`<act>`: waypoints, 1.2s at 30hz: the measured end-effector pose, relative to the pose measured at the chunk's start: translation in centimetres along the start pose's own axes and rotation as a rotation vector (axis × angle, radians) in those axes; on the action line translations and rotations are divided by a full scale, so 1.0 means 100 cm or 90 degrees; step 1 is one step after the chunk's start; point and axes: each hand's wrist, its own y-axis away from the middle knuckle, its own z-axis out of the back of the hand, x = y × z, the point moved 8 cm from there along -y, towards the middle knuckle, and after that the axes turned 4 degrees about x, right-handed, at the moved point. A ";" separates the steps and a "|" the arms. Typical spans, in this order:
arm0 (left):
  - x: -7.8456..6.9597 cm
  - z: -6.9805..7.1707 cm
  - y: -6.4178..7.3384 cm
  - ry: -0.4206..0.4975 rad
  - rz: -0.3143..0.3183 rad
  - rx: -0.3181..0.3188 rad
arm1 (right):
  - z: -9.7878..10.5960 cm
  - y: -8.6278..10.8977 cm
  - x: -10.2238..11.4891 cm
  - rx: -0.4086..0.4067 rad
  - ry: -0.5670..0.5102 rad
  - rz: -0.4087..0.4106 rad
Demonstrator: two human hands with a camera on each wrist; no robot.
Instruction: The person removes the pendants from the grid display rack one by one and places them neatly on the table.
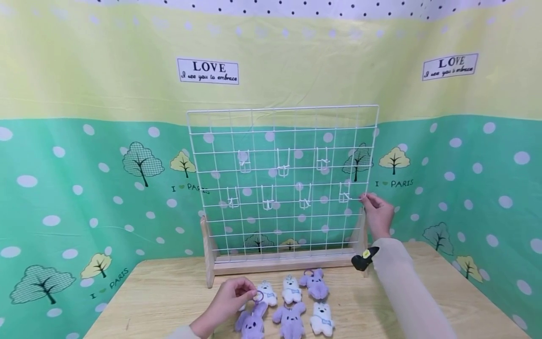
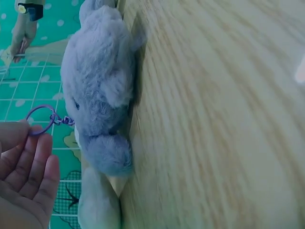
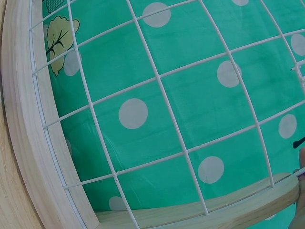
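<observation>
My left hand (image 1: 230, 297) pinches the purple key ring (image 2: 43, 106) of a purple plush rabbit keychain (image 1: 252, 322) between thumb and fingers. A short chain joins ring and rabbit, and in the left wrist view the plush rabbit (image 2: 100, 81) lies along the wooden tabletop. At the right, my right hand (image 1: 378, 214) grips the side wire of a white wire grid rack (image 1: 283, 108), just above its wooden side post. Only the edge of that hand (image 3: 301, 191) shows in the right wrist view.
White hooks (image 1: 283, 170) hang on the grid in two rows. Its wooden base (image 1: 279, 265) stands at the back of the table. In front lie white plush bears (image 1: 291, 289) and two more purple plush keychains (image 1: 290, 321). A patterned green and yellow cloth (image 1: 97, 155) surrounds the table.
</observation>
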 end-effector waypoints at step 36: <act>-0.008 0.042 -0.004 -0.074 0.035 -0.008 | 0.000 -0.006 -0.005 0.061 -0.031 -0.063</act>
